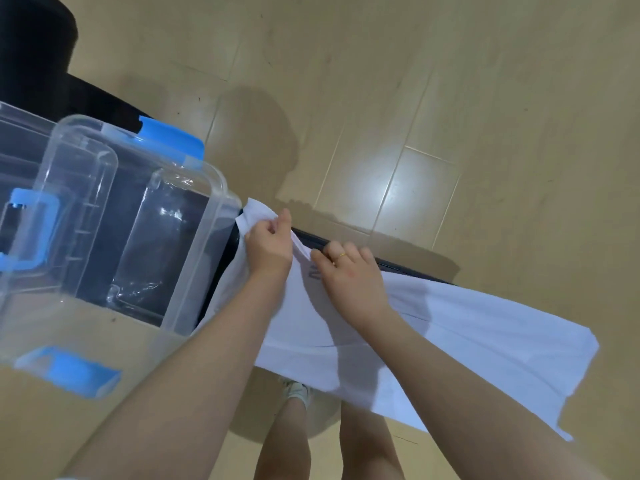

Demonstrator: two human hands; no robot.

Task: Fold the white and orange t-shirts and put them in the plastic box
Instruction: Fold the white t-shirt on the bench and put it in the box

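Observation:
The white t-shirt [467,327] lies spread over a dark table [398,263], its lower part hanging over the near edge. My left hand [268,245] pinches the shirt's far left corner beside the box. My right hand [349,275], with a gold ring, grips the shirt's far edge just to the right. The clear plastic box [214,244] with blue latches stands at the left, and I see nothing inside it. No orange t-shirt shows in this view.
The box's clear lid with a blue handle [31,230] sits at the far left. Beige tiled floor [450,116] lies beyond the table. My legs and a white shoe [298,393] are below the table edge. A black object [31,46] stands top left.

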